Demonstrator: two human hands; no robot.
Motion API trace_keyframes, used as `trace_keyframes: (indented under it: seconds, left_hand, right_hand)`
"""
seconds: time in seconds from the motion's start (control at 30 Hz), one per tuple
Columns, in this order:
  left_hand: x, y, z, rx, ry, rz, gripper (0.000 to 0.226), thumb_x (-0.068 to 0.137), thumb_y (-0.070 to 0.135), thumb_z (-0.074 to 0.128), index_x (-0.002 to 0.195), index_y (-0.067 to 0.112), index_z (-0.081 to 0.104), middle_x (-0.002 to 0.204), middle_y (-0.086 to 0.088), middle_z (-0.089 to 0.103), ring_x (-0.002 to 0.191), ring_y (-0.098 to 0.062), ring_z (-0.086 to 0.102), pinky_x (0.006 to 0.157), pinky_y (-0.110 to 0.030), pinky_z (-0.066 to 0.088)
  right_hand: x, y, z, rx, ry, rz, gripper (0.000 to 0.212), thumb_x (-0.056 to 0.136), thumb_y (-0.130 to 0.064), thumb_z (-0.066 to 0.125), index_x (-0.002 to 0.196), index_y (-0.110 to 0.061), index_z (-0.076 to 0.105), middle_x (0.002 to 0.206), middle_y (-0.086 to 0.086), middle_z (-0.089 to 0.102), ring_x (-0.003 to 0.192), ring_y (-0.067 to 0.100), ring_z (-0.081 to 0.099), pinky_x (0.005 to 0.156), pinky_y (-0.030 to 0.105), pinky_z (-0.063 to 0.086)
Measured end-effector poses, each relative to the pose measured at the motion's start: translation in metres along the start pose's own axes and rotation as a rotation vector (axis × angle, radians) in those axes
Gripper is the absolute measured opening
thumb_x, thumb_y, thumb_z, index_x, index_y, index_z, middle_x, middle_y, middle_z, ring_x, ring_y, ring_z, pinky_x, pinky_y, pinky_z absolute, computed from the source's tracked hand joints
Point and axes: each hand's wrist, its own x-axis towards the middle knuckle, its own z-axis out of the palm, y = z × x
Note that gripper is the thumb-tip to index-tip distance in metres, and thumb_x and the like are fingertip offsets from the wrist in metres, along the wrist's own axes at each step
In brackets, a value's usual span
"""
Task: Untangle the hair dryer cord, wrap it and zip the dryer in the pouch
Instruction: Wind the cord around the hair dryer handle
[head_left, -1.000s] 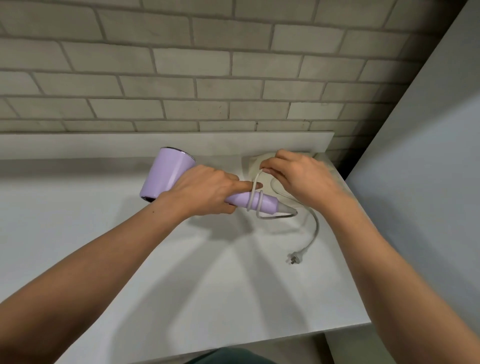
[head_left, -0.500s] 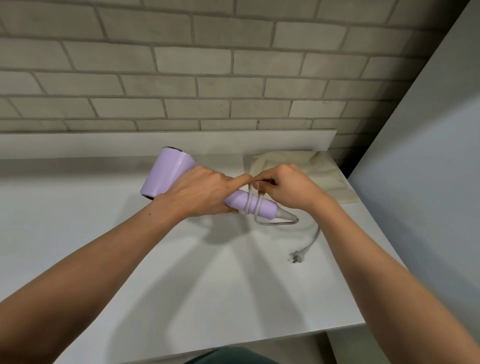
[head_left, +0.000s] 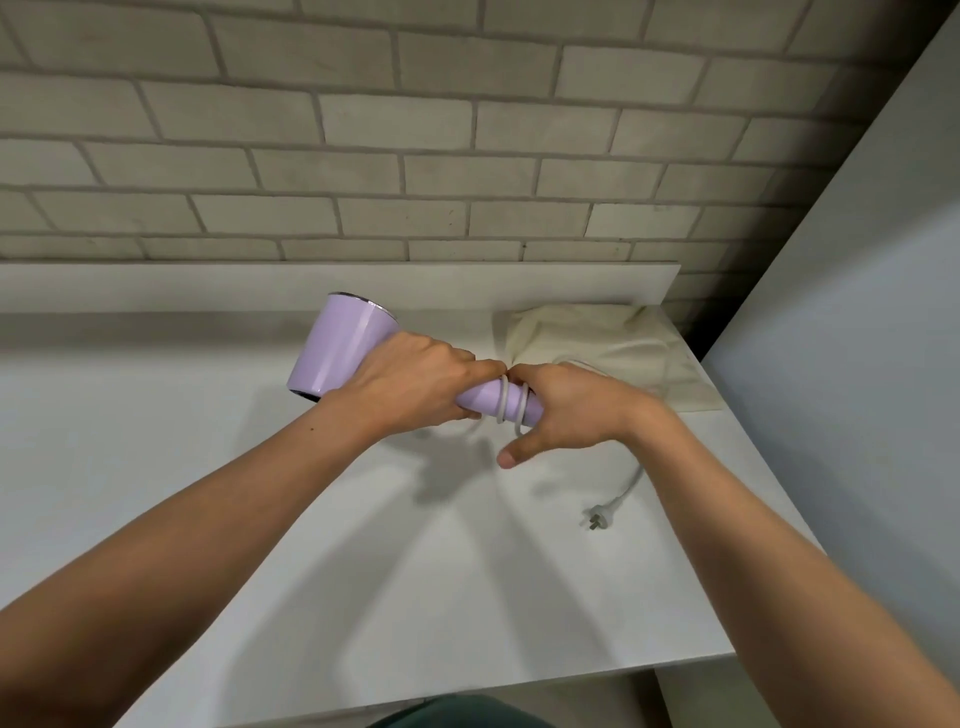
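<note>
Cord (head_left: 503, 400) is sitting in two loops round the hair dryer (head_left: 343, 348) handle. Left hand (head_left: 415, 384) is gripping the handle, holding the dryer above the desk (head_left: 208, 493). Right hand (head_left: 566, 410) is curling over the handle end and cord, thumb sticking out free. Slack is trailing over the cream pouch (head_left: 587, 327) at the far right corner, with the plug (head_left: 597, 517) lying on the desk.

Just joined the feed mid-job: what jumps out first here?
A lilac hair dryer is held mid-frame above the counter, left hand gripping its handle, right hand holding the grey cord looped round it. The plug lies loose on the counter at right; a cream pouch rests behind.
</note>
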Motion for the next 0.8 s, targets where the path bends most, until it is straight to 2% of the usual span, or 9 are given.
trace_keyframes:
  seconds: [0.13, 0.23, 0.37, 0.47, 0.57, 0.6, 0.67, 0.73, 0.8]
  left_hand:
    - [0.003, 0.005, 0.001, 0.043, -0.035, -0.030, 0.028, 0.095, 0.050, 0.058, 0.120, 0.036, 0.054, 0.089, 0.009, 0.066, 0.077, -0.020, 0.064, 0.057, -0.032, 0.044]
    - [0.005, 0.002, 0.008, 0.062, -0.046, -0.025, 0.056, 0.086, 0.070, 0.060, 0.129, 0.035, 0.051, 0.095, 0.008, 0.068, 0.084, -0.023, 0.066, 0.061, -0.032, 0.046]
    - [-0.002, -0.019, 0.004, -0.040, 0.154, -0.083, 0.097, 0.069, 0.091, 0.048, 0.144, 0.030, 0.050, 0.134, 0.001, 0.063, 0.118, -0.027, 0.060, 0.097, -0.040, 0.044]
    - [-0.017, -0.034, -0.009, -0.301, 0.348, -0.478, 0.100, 0.071, 0.085, 0.058, 0.152, 0.028, 0.041, 0.154, -0.004, 0.044, 0.137, -0.030, 0.045, 0.110, -0.047, 0.038]
    - [-0.028, -0.049, -0.010, -0.785, 0.120, -0.871, 0.121, 0.064, 0.074, 0.081, 0.158, 0.024, 0.024, 0.156, 0.001, 0.040, 0.138, -0.023, 0.046, 0.105, -0.042, 0.046]
    - [-0.030, -0.051, -0.009, -0.953, 0.049, -0.913, 0.116, 0.062, 0.072, 0.085, 0.154, 0.022, 0.034, 0.149, 0.003, 0.050, 0.131, -0.020, 0.054, 0.097, -0.038, 0.051]
    - [-0.031, -0.054, -0.004, -1.189, 0.063, -0.920, 0.076, 0.067, 0.059, 0.089, 0.127, 0.021, 0.061, 0.120, 0.005, 0.070, 0.108, -0.015, 0.069, 0.072, -0.027, 0.054]
    - [-0.031, -0.051, -0.002, -1.293, 0.144, -0.927, 0.044, 0.075, 0.042, 0.088, 0.109, 0.021, 0.069, 0.100, 0.005, 0.074, 0.092, -0.013, 0.073, 0.059, -0.020, 0.051]
    - [-0.031, -0.050, -0.001, -1.327, 0.187, -0.920, 0.036, 0.077, 0.036, 0.088, 0.104, 0.021, 0.070, 0.094, 0.006, 0.074, 0.080, -0.008, 0.072, 0.054, -0.017, 0.050]
  right_hand:
    - [0.013, 0.000, 0.027, 0.054, 0.212, 0.003, 0.031, 0.076, -0.034, 0.078, 0.098, -0.021, 0.060, 0.087, -0.003, 0.067, 0.083, 0.023, 0.063, 0.068, 0.041, 0.055]
    - [0.014, 0.003, 0.032, 0.063, 0.271, 0.002, 0.020, 0.078, -0.025, 0.068, 0.093, -0.018, 0.057, 0.081, -0.001, 0.064, 0.077, 0.026, 0.060, 0.062, 0.039, 0.052]
    - [0.013, 0.010, 0.035, 0.056, 0.313, 0.027, 0.017, 0.080, -0.023, 0.066, 0.090, -0.017, 0.052, 0.077, -0.001, 0.059, 0.074, 0.028, 0.057, 0.058, 0.038, 0.046]
    - [0.009, 0.017, 0.036, 0.057, 0.324, 0.044, 0.016, 0.080, -0.022, 0.065, 0.091, -0.017, 0.053, 0.078, 0.001, 0.060, 0.074, 0.028, 0.057, 0.060, 0.040, 0.049]
    - [0.007, 0.019, 0.036, 0.070, 0.348, 0.051, 0.017, 0.081, -0.022, 0.064, 0.093, -0.016, 0.055, 0.080, 0.003, 0.061, 0.074, 0.028, 0.057, 0.062, 0.042, 0.051]
    - [0.006, 0.018, 0.037, 0.073, 0.350, 0.048, 0.017, 0.081, -0.022, 0.064, 0.093, -0.016, 0.055, 0.080, 0.002, 0.061, 0.074, 0.028, 0.057, 0.061, 0.042, 0.050]
    - [0.005, 0.014, 0.036, 0.059, 0.333, 0.031, 0.019, 0.082, -0.024, 0.066, 0.095, -0.016, 0.055, 0.081, 0.000, 0.060, 0.076, 0.027, 0.057, 0.061, 0.040, 0.050]
    - [0.001, 0.014, 0.032, 0.054, 0.257, 0.014, 0.025, 0.084, -0.032, 0.073, 0.096, -0.020, 0.055, 0.081, -0.006, 0.059, 0.079, 0.023, 0.057, 0.062, 0.035, 0.047]
    - [-0.006, 0.017, 0.018, 0.099, 0.111, 0.002, 0.037, 0.080, -0.051, 0.080, 0.096, -0.027, 0.057, 0.083, -0.010, 0.060, 0.078, 0.015, 0.057, 0.064, 0.029, 0.044]
